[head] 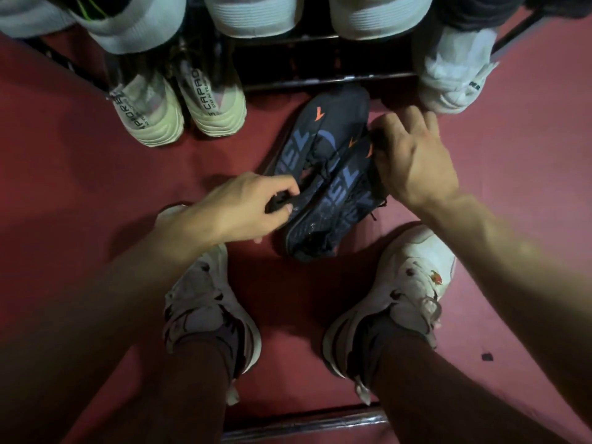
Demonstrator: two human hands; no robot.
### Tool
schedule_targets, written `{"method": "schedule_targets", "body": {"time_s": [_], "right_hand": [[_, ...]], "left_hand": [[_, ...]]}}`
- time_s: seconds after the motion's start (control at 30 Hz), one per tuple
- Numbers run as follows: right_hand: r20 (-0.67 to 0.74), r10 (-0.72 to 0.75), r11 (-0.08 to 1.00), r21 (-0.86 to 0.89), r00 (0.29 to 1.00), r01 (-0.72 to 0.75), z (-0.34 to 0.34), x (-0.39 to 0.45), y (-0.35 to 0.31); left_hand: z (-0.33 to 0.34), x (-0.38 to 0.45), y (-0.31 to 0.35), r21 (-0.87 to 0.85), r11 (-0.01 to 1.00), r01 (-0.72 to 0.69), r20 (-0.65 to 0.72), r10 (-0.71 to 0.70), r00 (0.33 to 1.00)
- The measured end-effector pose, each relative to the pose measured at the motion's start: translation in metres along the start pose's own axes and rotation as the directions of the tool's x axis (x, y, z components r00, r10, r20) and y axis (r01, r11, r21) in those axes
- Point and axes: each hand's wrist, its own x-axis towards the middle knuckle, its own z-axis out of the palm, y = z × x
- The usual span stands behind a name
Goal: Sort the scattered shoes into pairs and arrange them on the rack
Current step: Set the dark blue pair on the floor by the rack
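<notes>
Two dark navy shoes with blue lettering and orange marks lie side by side on the red floor, one [323,136] farther and one [333,206] nearer me. My left hand [253,203] pinches the heel end of the farther shoe. My right hand [413,155] grips the right edge of the nearer shoe with curled fingers. The black rack [320,59] stands just beyond them. A pale green pair [179,107] sits at its bottom left, a white shoe [451,72] at the bottom right.
Several white and grey shoes [256,14] fill the rack's upper tier at the top edge. My own feet in white sneakers [205,302] [410,290] stand on the floor near the dark pair. A dark bar [304,424] crosses the floor below.
</notes>
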Motion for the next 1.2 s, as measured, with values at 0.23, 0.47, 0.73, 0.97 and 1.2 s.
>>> {"method": "schedule_targets", "body": {"time_s": [0.23, 0.47, 0.73, 0.97, 1.2], "right_hand": [[0.017, -0.085, 0.994, 0.071, 0.996, 0.083, 0.002, 0.01, -0.026], [0.135, 0.05, 0.991, 0.115, 0.99, -0.066, -0.004, -0.067, -0.039], [0.475, -0.092, 0.958, 0.281, 0.875, -0.052, 0.014, -0.11, -0.053], [0.367, -0.18, 0.91, 0.415, 0.913, 0.012, 0.009, -0.105, -0.06], [0.407, -0.075, 0.89, 0.439, 0.911, -0.123, 0.01, -0.106, -0.053]], "left_hand": [[0.019, -0.003, -0.003, 0.133, 0.989, -0.063, 0.218, 0.033, 0.975], [0.012, -0.017, -0.005, 0.398, 0.875, -0.277, 0.104, 0.256, 0.961], [0.02, -0.022, -0.014, 0.494, 0.851, -0.176, 0.168, 0.105, 0.98], [0.033, -0.026, -0.014, 0.393, 0.909, -0.138, 0.091, 0.111, 0.99], [0.04, -0.038, -0.013, 0.308, 0.938, -0.158, 0.013, 0.162, 0.987]]}}
